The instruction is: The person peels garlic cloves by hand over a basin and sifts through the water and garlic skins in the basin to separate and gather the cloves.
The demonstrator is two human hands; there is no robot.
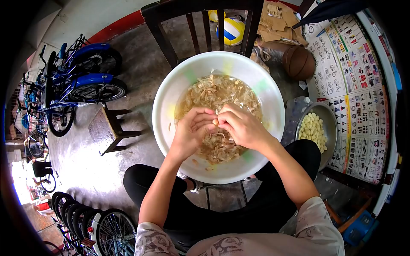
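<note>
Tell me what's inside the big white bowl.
The bowl holds brownish water and many thin, pale brown peels. The left hand and right hand above hide some peels from view, and the bottom beneath the peels cannot be seen.

Both forearms (158,190) angle forward and inward, left hand (192,130) and right hand (243,127) close together, fingers (203,116) curled.

clove (215,122): tan | husks (218,91): brown | basin (165,106): white, green-yellow patches

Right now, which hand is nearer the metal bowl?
Right: the right hand is left of the metal bowl; the left hand is farther left, both over the white basin.
</note>
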